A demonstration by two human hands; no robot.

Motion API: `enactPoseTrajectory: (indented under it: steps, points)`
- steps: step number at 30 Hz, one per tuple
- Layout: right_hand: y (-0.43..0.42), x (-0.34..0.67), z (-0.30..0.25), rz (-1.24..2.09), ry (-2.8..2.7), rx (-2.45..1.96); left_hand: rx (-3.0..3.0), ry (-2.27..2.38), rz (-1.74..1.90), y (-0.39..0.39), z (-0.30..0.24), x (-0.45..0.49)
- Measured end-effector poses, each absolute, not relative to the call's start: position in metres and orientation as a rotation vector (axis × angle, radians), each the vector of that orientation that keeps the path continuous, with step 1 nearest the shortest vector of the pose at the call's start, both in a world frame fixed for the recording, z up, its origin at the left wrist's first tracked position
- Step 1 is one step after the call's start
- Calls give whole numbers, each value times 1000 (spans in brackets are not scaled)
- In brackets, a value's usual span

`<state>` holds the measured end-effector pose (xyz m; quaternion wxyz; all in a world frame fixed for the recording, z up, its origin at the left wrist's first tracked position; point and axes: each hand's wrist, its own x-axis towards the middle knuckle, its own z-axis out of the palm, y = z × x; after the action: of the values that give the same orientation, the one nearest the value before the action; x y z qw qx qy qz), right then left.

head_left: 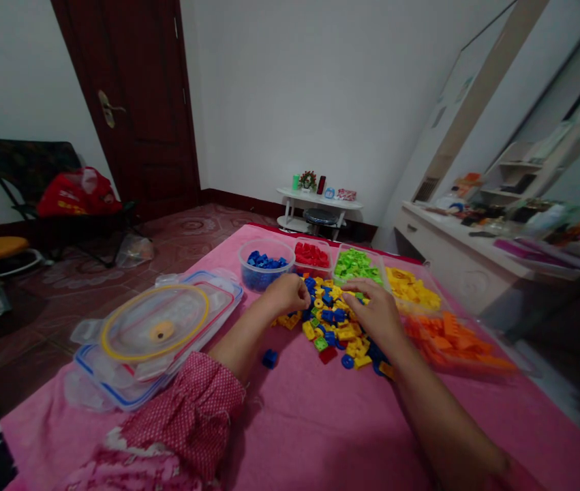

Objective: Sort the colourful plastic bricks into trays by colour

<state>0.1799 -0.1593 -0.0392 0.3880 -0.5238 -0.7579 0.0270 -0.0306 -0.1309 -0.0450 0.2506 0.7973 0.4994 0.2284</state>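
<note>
The left hand (285,294) is at the left side of the pile (331,319), its fingers curled together; whether anything is pinched there I cannot tell. The right hand (377,312) reaches over the right side of the pile, thumb and fingers apart. The pile, mixed blocks with plenty of yellow and blue, lies on the pink cloth (320,429) between the hands and spreads nearer than them. A blue block (270,359) sits alone, left and near of the pile.

Along the pile's far and right sides, sorted blocks fill clear tubs: blue (264,260) at far left, then red (312,255), green (355,263), yellow (412,289), and orange (453,339) nearest on the right. At left, lids (120,385) lie stacked, a round lid (133,320) on top. Beyond the table stand a door (136,109) and a white shelf (290,194).
</note>
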Motion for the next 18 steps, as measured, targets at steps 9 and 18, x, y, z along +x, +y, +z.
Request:
enactPoseTrajectory:
  steps: [9, 18]
  points:
    - [-163, 237, -18, 268, -2205, -1866, 2297, 1489, 319, -154, -25, -18]
    - [-172, 225, -34, 170, -2287, -2081, 2430, 1454, 374, -149, -45, -8]
